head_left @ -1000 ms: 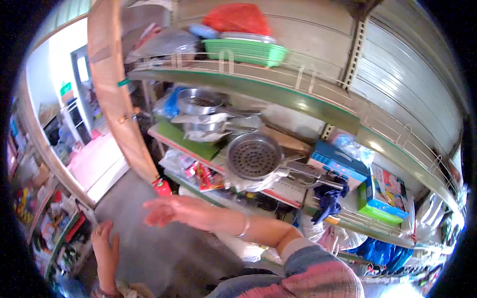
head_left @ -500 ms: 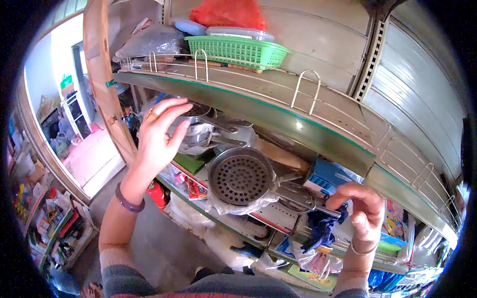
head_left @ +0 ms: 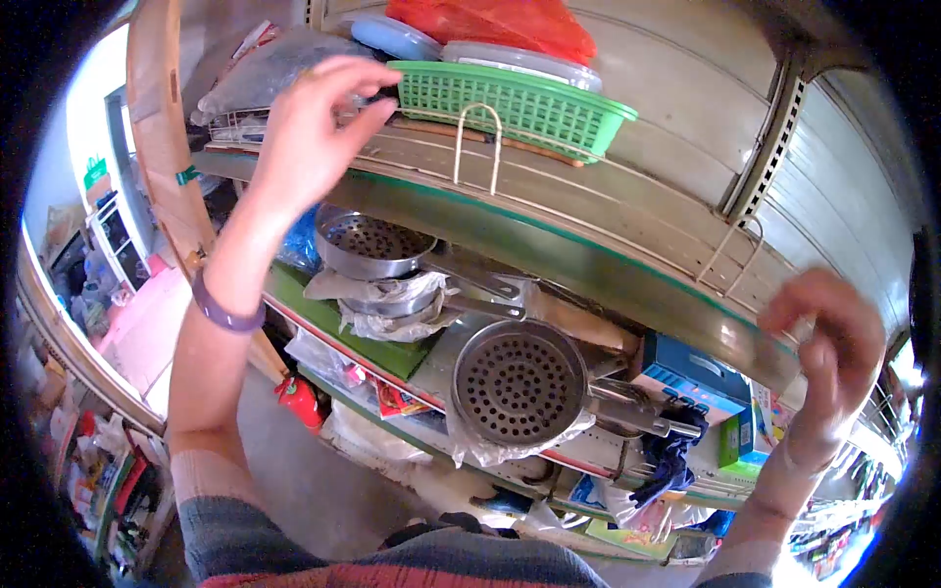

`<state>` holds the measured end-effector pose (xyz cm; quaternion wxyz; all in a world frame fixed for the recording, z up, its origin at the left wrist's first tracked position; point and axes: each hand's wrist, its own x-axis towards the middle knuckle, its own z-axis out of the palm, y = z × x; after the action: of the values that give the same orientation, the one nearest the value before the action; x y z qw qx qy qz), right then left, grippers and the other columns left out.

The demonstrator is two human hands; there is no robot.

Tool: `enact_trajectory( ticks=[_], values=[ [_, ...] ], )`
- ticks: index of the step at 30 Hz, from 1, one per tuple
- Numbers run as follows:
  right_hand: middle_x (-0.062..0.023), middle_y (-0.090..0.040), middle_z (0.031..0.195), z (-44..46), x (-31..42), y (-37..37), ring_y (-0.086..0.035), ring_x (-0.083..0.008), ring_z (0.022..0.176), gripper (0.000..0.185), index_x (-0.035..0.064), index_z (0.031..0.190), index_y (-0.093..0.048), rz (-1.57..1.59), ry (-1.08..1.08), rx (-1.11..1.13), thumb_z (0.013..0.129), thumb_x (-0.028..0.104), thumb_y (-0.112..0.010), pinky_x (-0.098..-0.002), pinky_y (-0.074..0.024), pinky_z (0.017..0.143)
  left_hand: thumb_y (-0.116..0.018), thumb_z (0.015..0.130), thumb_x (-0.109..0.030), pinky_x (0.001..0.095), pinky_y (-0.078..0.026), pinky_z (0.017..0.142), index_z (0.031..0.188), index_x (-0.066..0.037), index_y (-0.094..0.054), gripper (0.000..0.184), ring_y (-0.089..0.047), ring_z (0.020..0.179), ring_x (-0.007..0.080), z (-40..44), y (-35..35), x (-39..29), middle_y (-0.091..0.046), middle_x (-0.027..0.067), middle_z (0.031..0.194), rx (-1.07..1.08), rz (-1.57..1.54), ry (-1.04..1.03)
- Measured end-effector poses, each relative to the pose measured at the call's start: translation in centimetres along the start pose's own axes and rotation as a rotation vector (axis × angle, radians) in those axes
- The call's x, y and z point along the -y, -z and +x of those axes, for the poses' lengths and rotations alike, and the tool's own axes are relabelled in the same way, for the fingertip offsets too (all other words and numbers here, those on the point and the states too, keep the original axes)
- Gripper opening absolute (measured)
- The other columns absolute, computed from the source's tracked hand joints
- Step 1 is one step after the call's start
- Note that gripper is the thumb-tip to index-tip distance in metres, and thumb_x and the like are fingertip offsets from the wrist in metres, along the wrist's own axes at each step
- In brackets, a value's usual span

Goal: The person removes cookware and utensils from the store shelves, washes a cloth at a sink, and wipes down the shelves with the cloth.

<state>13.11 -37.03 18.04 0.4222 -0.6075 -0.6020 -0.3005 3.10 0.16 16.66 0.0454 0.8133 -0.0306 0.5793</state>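
Note:
My left hand [head_left: 319, 132] is raised at the upper shelf, thumb and fingers apart with a gap between them. Its fingertips are at the left end of a green plastic basket [head_left: 510, 108]; I cannot tell whether they touch it. My right hand [head_left: 828, 343], slightly blurred, hangs in front of the shelf edge at the right, fingers curled, thumb apart and nothing visible in it. Below, between my arms, lies a metal pan with a perforated base [head_left: 520, 382] on plastic wrap, its handle pointing right. A similar perforated pan [head_left: 377, 243] rests on wrapped pans farther left.
A red mesh bag [head_left: 500, 24] and plastic lids [head_left: 520, 65] are on the basket. Wire guards [head_left: 480, 147] rise from the upper shelf's front edge. A blue box [head_left: 691, 372] and dark cloth [head_left: 676, 451] are at the right. A wooden post [head_left: 157, 127] stands left.
My left hand has risen from beside the stacked pans to the basket's end. My right hand has moved up and right, away from the pan handle. The view has shifted.

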Motion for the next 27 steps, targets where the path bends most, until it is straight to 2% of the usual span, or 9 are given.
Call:
enact_trajectory(
  ticks=[4,8,9,11,14,19,21,24,27],
  values=[
    [-0.0021,-0.059,0.07,8.8,-1.6,-2.2,-0.055,-0.0122,0.063,0.036,0.001,0.098,-0.063,-0.301,-0.041,0.289,0.074,0.026,-0.068,-0.0252,-0.0433,0.056,-0.069,0.072,-0.014,0.0329,-0.048,0.072,0.102,-0.007,-0.062,0.032,-0.06,0.085,0.0229,5.5,-1.6,3.8,-0.06,0.0097,0.098,0.218,0.072,-0.104],
    [-0.0111,-0.063,0.075,14.8,-4.0,-6.1,-0.062,-0.0251,0.069,0.044,0.01,0.11,-0.06,-0.841,-0.081,0.685,0.073,0.033,-0.068,-0.0358,-0.0483,0.064,-0.073,0.067,-0.019,0.0359,-0.048,0.072,0.102,-0.007,-0.062,0.039,-0.059,0.085,0.0272,8.5,-5.2,6.4,-0.058,0.0111,0.102,0.284,0.259,-0.454],
    [-0.0126,-0.064,0.078,15.1,-5.5,-7.0,-0.062,-0.0275,0.072,0.043,0.011,0.11,-0.06,-0.882,0.008,0.671,0.074,0.033,-0.067,-0.0387,-0.0485,0.065,-0.073,0.066,-0.026,0.0401,-0.048,0.074,0.098,-0.007,-0.063,0.039,-0.059,0.086,0.0309,8.7,-5.8,6.5,-0.06,0.0124,0.097,0.325,0.201,-0.439],
    [-0.0155,-0.064,0.082,15.0,-8.5,-8.5,-0.062,-0.0323,0.077,0.04,0.0131,0.11,-0.06,-0.955,0.188,0.647,0.075,0.032,-0.064,-0.0443,-0.0488,0.069,-0.073,0.067,-0.028,0.0408,-0.048,0.076,0.1,-0.009,-0.064,0.039,-0.06,0.088,0.0297,9.2,-6.2,5.1,-0.063,0.0117,0.094,0.44,0.301,-0.351],
    [-0.0163,-0.064,0.086,16.4,-9.3,-9.5,-0.062,-0.0329,0.083,0.034,0.0134,0.106,-0.061,-1.031,0.069,0.723,0.077,0.031,-0.062,-0.046,-0.0492,0.072,-0.072,0.067,-0.029,0.0415,-0.048,0.077,0.098,-0.009,-0.065,0.038,-0.06,0.09,0.0297,9.9,-6.5,5.3,-0.064,0.0119,0.092,0.471,0.321,-0.347],
    [-0.0164,-0.063,0.076,17.1,-10.4,-9.7,-0.062,-0.0358,0.072,0.024,0.0107,0.097,-0.061,-1.049,0.044,0.51,0.08,0.027,-0.059,-0.047,-0.0497,0.067,-0.073,0.065,-0.029,0.0406,-0.048,0.078,0.094,-0.006,-0.064,0.038,-0.06,0.09,0.0302,11.3,-6.8,7.5,-0.063,0.013,0.093,0.378,0.234,-0.392],
    [-0.0169,-0.062,0.071,17.1,-10.5,-9.7,-0.061,-0.0364,0.068,0.021,0.0094,0.093,-0.061,-0.994,0.043,0.431,0.08,0.026,-0.058,-0.0468,-0.0499,0.064,-0.074,0.064,-0.028,0.0407,-0.048,0.076,0.097,-0.01,-0.065,0.039,-0.061,0.091,0.0286,12.0,-7.3,7.8,-0.065,0.0113,0.093,0.384,0.222,-0.345],
    [-0.0147,-0.062,0.067,16.9,-9.8,-9.9,-0.061,-0.0314,0.061,0.018,0.0089,0.095,-0.061,-0.932,-0.025,0.299,0.081,0.02,-0.06,-0.0392,-0.0482,0.059,-0.076,0.063,-0.027,0.0411,-0.048,0.071,0.091,-0.009,-0.065,0.036,-0.061,0.087,0.0275,12.9,-7.5,8.3,-0.066,0.0095,0.086,0.382,0.176,-0.287],
    [-0.0165,-0.062,0.068,16.7,-7.5,-9.1,-0.061,-0.0331,0.063,0.022,0.006,0.101,-0.056,-0.547,-0.098,0.546,0.083,0.019,-0.056,-0.0412,-0.0487,0.06,-0.076,0.062,-0.027,0.0411,-0.047,0.068,0.087,-0.007,-0.063,0.034,-0.061,0.084,0.0275,13.8,-7.3,8.2,-0.065,0.0098,0.083,0.41,0.176,-0.239]
  ],
)
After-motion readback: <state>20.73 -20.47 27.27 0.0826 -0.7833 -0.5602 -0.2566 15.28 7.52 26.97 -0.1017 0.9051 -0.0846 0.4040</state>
